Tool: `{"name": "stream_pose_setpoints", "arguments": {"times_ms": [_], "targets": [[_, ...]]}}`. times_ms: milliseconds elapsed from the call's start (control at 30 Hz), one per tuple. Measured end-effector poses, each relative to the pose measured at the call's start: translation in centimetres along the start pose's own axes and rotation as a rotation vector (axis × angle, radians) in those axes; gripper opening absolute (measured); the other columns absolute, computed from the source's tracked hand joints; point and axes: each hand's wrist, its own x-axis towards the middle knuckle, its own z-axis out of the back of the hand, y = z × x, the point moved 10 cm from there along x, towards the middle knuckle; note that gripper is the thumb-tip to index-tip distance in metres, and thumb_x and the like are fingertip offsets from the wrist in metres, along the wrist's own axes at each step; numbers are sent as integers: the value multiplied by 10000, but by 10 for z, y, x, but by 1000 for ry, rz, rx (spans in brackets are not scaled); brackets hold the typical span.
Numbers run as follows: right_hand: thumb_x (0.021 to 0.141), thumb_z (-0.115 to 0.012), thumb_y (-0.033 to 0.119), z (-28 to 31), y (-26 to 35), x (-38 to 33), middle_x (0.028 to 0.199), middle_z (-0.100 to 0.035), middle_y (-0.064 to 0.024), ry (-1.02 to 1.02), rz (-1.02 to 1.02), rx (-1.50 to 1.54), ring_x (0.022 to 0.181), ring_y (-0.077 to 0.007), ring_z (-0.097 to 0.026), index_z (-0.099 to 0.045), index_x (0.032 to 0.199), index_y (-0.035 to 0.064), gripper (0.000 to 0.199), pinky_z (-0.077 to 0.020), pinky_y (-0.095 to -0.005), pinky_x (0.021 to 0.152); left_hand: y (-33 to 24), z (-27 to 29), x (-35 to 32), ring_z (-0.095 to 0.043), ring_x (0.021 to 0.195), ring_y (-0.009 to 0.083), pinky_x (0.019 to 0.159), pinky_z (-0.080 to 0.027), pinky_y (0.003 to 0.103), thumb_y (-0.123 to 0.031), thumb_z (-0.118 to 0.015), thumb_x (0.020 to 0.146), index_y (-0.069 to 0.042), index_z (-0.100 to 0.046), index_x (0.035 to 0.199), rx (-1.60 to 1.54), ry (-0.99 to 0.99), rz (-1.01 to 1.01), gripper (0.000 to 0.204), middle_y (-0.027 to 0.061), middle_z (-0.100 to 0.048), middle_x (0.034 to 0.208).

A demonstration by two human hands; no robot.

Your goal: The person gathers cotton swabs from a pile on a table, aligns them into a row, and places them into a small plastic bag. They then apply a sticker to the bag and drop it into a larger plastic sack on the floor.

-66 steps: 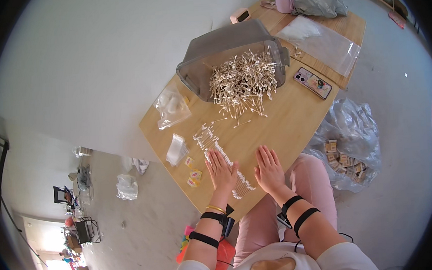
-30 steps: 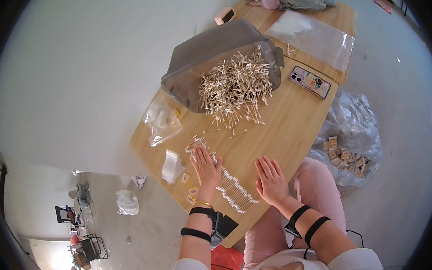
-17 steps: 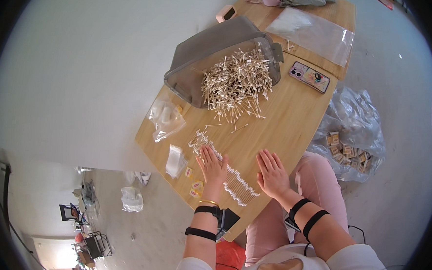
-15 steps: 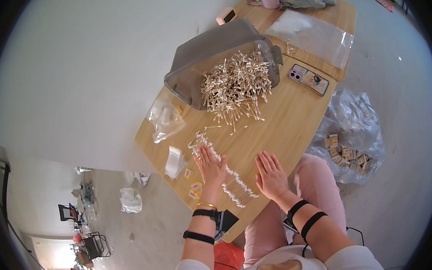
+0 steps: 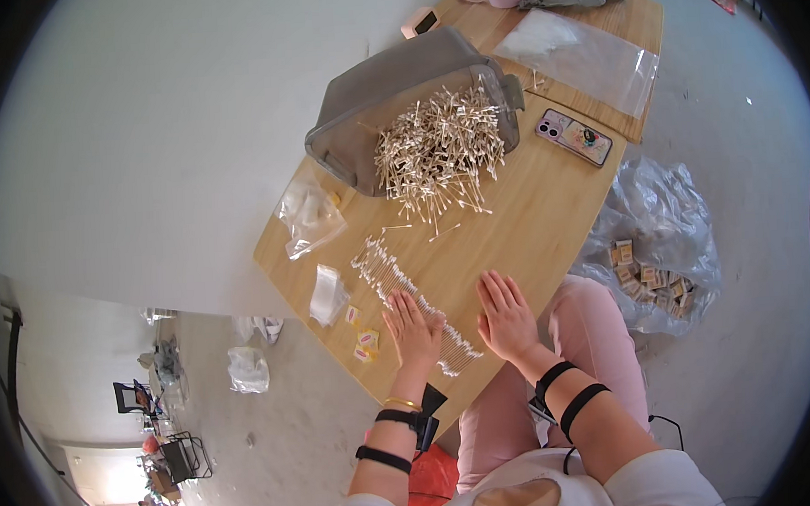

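My left hand [image 5: 415,330] lies flat, fingers stretched out, on a long row of cotton swabs [image 5: 390,274] laid side by side on the wooden table. The row runs from the table's middle toward its near edge, and my hand hides part of it. To the right of the row, my right hand [image 5: 507,319] is held flat with straight fingers and nothing in it. Farther back, a grey plastic bin [image 5: 387,78] lies tipped on its side. A big heap of loose cotton swabs [image 5: 436,151] spills from its mouth onto the wood.
Left of the row are small clear bags [image 5: 327,295], yellow labels [image 5: 367,343] and a crumpled clear bag [image 5: 308,223]. A phone [image 5: 574,138] lies right of the bin, near a large clear bag [image 5: 610,63]. An open plastic sack of small packs [image 5: 649,277] stands on the floor.
My left hand has slid along the swab row toward the near end, uncovering its middle part. The right hand has hardly moved. The whole view has shifted slightly.
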Motion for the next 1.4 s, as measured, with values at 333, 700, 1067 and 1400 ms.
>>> {"name": "stream_pose_setpoints", "arguments": {"times_ms": [333, 700, 1067, 1400], "targets": [[897, -521, 269, 2, -1, 1, 1489, -407, -152, -14, -6, 12, 1428, -264, -330, -431, 1417, -27, 605, -222, -416, 1201, -28, -4, -23, -35, 1512, 370, 1202, 24, 542, -588, -339, 983, 84, -67, 1528, 28, 28, -85, 908, 265, -70, 1612], [900, -517, 278, -2, -2, 2, 1501, -397, -146, -2, -12, 20, 1438, -258, -313, -425, 1426, -19, 611, -213, -410, 1206, -42, -14, -62, 3, 1514, 369, 1200, 27, 542, -552, -365, 984, 72, -43, 1534, -6, 97, -106, 892, 268, -43, 1613], [911, -501, 285, -4, -4, 0, 1508, -387, -146, 4, -12, 11, 1444, -255, -304, -407, 1439, -15, 614, -212, -410, 1209, -62, -15, -74, -20, 1506, 405, 1195, 8, 553, -597, -302, 983, 103, -66, 1519, -24, 155, -131, 913, 283, -57, 1606], [910, -503, 287, -7, -7, -2, 1505, -388, -153, 0, -14, 24, 1440, -256, -309, -422, 1427, -18, 606, -207, -411, 1210, -73, -4, -85, -3, 1504, 415, 1201, 15, 534, -610, -285, 978, 119, -52, 1513, -8, 82, -63, 934, 320, -46, 1592]]}}
